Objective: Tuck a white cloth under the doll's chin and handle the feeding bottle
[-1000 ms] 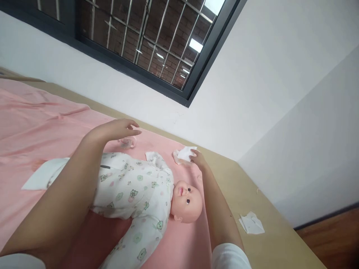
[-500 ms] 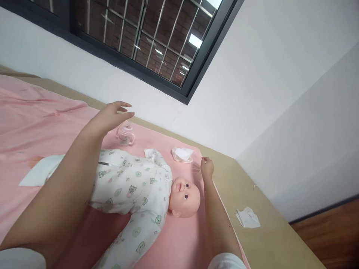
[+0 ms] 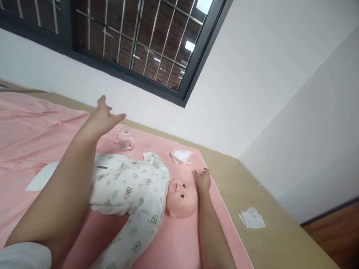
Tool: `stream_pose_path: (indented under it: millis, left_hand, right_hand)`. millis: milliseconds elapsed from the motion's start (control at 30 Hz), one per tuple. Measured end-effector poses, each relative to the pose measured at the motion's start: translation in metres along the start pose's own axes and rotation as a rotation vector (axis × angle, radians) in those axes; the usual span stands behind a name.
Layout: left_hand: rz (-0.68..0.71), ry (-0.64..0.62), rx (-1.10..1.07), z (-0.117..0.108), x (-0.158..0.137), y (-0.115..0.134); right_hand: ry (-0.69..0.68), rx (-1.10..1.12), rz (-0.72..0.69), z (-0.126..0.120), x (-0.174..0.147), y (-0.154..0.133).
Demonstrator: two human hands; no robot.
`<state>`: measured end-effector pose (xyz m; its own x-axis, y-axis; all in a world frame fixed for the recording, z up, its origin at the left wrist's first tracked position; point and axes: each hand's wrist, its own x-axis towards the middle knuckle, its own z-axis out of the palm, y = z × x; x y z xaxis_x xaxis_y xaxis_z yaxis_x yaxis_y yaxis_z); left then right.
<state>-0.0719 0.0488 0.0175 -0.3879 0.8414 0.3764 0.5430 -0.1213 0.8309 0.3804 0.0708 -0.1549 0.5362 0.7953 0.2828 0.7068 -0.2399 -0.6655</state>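
A baby doll in a white patterned outfit lies on its back on a pink blanket, its bald head toward the right. My left hand is raised beyond the doll's body, empty, with thumb and fingers apart. Just right of it a baby bottle with pink handles stands upright on the blanket. Close to the doll's head and the blanket's edge, my right hand has loosely bent, separated fingers and nothing visible in them. My left forearm hides part of the doll's lower body.
A clear plastic packet with white contents lies on the blanket near the wall. On the tan surface to the right rests a folded white tissue. A dark-framed barred window is set in the white wall behind.
My right hand has let go of the blanket's edge and come slightly nearer, its fingers opening. My left hand has shifted a little left, with its fingers spreading wider. The doll stays put.
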Motion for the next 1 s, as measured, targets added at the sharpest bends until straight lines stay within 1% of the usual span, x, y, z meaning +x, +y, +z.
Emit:
stream_pose_path:
  millis: [67,100,133,200,233,267,300,367,433,500,600,733,867,1000]
  left_hand:
    - [0.067,0.031,-0.047,-0.002,-0.010,0.012]
    - [0.104,0.027,-0.031,-0.001,-0.013,0.017]
    - [0.122,0.010,0.008,0.002,-0.014,0.019]
    - [0.098,-0.069,0.116,0.012,-0.011,0.015]
    - [0.061,-0.106,0.154,0.019,-0.006,0.009]
    - [0.028,-0.179,0.171,0.026,0.000,-0.001]
    - [0.016,-0.220,0.172,0.033,0.007,-0.012]
    - [-0.014,-0.290,0.168,0.043,0.019,-0.038]
    - [-0.025,-0.343,0.163,0.049,0.027,-0.060]
    - [-0.028,-0.368,0.165,0.051,0.031,-0.077]
    - [-0.021,-0.361,0.179,0.055,0.031,-0.089]
    - [0.021,-0.372,0.196,0.065,0.027,-0.090]
    - [0.082,-0.403,0.241,0.076,0.028,-0.081]
    - [0.122,-0.413,0.288,0.079,0.029,-0.070]
  right_hand:
    - [-0.011,0.033,-0.002,0.001,0.003,0.004]
    - [-0.020,0.065,-0.018,0.002,0.005,0.007]
    - [-0.026,0.107,-0.045,0.004,0.006,0.010]
    - [-0.020,0.202,-0.105,0.006,0.009,0.015]
    - [-0.010,0.241,-0.130,0.007,0.010,0.017]
    - [0.001,0.269,-0.145,0.008,0.011,0.018]
    - [0.005,0.285,-0.152,0.008,0.011,0.019]
    - [-0.009,0.293,-0.150,0.008,0.009,0.018]
    - [-0.041,0.280,-0.144,0.006,0.006,0.016]
    - [-0.051,0.264,-0.137,0.005,0.004,0.013]
    - [-0.021,0.258,-0.136,0.004,0.002,0.012]
    - [-0.030,0.228,-0.135,0.004,0.002,0.014]
    - [-0.047,0.141,-0.103,0.005,0.002,0.015]
    - [-0.085,0.073,-0.071,0.004,0.004,0.014]
